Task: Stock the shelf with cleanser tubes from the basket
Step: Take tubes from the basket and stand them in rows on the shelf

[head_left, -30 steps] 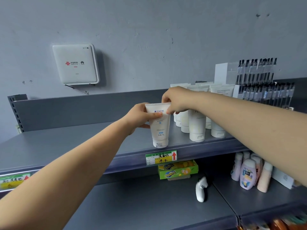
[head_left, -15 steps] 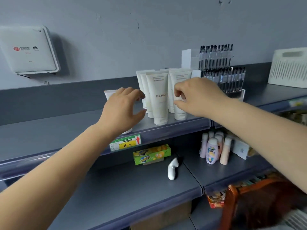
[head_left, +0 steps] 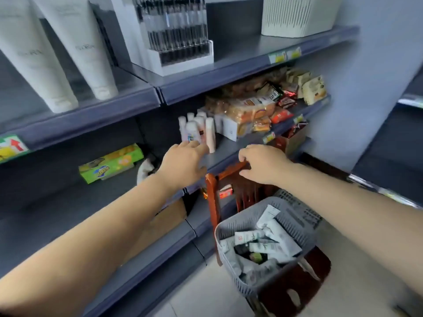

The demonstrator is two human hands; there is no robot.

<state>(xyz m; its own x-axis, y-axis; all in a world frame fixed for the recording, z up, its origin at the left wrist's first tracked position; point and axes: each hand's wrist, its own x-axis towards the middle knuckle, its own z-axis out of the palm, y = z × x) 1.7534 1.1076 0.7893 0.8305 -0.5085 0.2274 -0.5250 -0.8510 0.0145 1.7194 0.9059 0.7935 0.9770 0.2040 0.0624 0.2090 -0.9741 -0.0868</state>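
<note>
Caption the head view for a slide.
Both empty hands, left and right, head toward the grey basket of cleanser tubes.

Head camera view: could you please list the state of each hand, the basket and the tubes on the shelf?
Left hand: empty, fingers relaxed, in front of the middle shelf.
Right hand: empty, fingers loosely curled, above the brown wooden chair.
Grey perforated plastic basket: on the chair seat, holding several tubes lying jumbled.
Two white cleanser tubes: standing cap-down on the dark grey upper shelf.

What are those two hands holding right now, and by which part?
Nothing. The left hand and the right hand are both empty, fingers loosely spread in the air above the grey basket of cleanser tubes.
</note>
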